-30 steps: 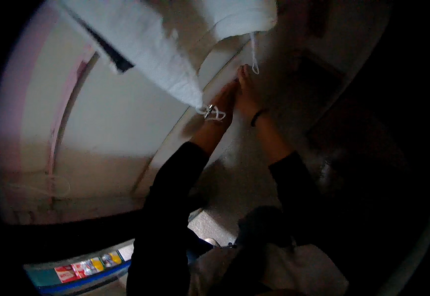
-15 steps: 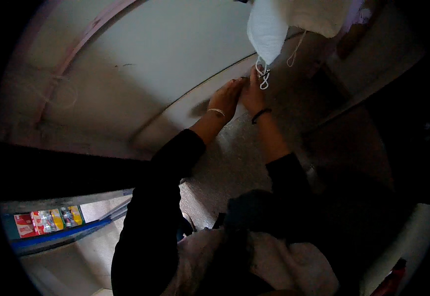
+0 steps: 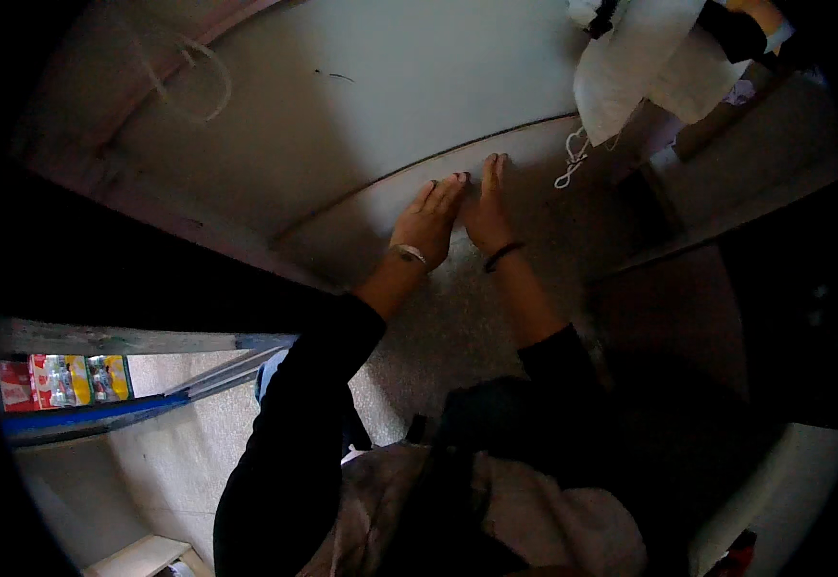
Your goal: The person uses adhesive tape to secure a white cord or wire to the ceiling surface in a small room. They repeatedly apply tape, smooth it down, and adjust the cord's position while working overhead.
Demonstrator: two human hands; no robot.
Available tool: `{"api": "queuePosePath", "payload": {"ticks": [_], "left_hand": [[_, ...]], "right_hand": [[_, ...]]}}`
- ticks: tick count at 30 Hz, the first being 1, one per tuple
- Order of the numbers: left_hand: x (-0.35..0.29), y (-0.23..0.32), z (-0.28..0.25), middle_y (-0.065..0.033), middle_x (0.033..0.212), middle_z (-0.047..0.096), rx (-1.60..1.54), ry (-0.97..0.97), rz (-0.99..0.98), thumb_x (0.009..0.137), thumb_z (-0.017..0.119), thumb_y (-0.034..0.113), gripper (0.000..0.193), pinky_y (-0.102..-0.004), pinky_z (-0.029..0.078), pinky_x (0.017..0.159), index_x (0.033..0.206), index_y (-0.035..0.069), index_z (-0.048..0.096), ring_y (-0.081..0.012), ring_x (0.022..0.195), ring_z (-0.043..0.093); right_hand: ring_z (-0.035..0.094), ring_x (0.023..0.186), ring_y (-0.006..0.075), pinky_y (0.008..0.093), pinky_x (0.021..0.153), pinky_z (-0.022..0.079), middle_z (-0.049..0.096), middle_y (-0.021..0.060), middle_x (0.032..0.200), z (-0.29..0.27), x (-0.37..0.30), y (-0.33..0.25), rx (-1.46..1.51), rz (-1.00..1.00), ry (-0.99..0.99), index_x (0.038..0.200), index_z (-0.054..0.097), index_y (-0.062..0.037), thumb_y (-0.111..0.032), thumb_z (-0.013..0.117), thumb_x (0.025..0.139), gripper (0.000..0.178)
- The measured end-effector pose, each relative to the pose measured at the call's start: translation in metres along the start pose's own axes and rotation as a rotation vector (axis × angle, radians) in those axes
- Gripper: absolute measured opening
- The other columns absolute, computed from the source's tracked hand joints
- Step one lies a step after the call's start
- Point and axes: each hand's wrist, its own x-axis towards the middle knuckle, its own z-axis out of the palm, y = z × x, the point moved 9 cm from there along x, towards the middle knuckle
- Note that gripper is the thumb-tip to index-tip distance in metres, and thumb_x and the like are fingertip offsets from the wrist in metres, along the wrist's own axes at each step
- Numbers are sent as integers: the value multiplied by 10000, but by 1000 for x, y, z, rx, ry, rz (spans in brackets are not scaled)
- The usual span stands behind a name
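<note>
My left hand [image 3: 425,223], with a pale bracelet at the wrist, has its fingers stretched out and holds nothing that I can see. Close on its right, my right hand [image 3: 488,213], with a dark wristband, is also open, fingers pointing up and away. A narrow gap shows between the two hands. Both are in front of the lower strip of a pale flat panel [image 3: 438,72]; whether they touch it I cannot tell. Right of my right hand hangs a white cloth bag [image 3: 621,82] with a looped white cord [image 3: 568,163], apart from my fingers.
Beside the white bag hangs a beige cloth piece [image 3: 698,77]. At far left, red and yellow packages [image 3: 77,380] lie behind a blue-edged shelf [image 3: 101,413]. Speckled floor [image 3: 409,346] shows below my hands. A pale loop of cord or tube [image 3: 212,82] is at upper left.
My hands have come slightly apart and their fingers have straightened. The bag and its cord, earlier at my right hand's fingertips, now appear farther right; the whole view has shifted.
</note>
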Motion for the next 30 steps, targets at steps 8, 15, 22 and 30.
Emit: {"api": "queuePosePath", "payload": {"ticks": [8, 15, 22, 30], "left_hand": [[-31, -9, 5, -33, 1522, 167, -140, -82, -134, 866, 461, 154, 525, -385, 155, 1133, 1380, 84, 377, -166, 1397, 163], [-60, -23, 14, -38, 1525, 156, -153, -58, -205, 872, 473, 184, 521, -423, 148, 1131, 1376, 88, 387, -187, 1403, 146], [-116, -46, 35, -67, 1525, 149, -264, -78, -406, 890, 442, 233, 574, -453, 132, 1127, 1426, 100, 286, -240, 1407, 127], [-150, -45, 73, -171, 1432, 311, -643, -11, -645, 868, 469, 178, 568, -465, 237, 1075, 1394, 39, 307, -317, 1312, 317]], "right_hand": [[254, 1309, 459, 447, 1038, 325, 30, 318, 1469, 36, -30, -21, -15, -51, -57, 1403, 117, 70, -93, 492, 865, 675], [351, 1243, 474, 455, 967, 402, 19, 335, 1459, 51, -38, -37, 38, 11, -238, 1402, 110, 74, -101, 475, 859, 676], [368, 1207, 516, 473, 991, 364, 24, 358, 1446, 91, -74, -78, 117, -176, -201, 1414, 117, 50, -69, 517, 808, 736], [456, 1138, 463, 478, 954, 387, 361, 290, 1330, 107, -100, -87, 50, -282, -375, 1335, 360, -18, -151, 587, 811, 586]]}}
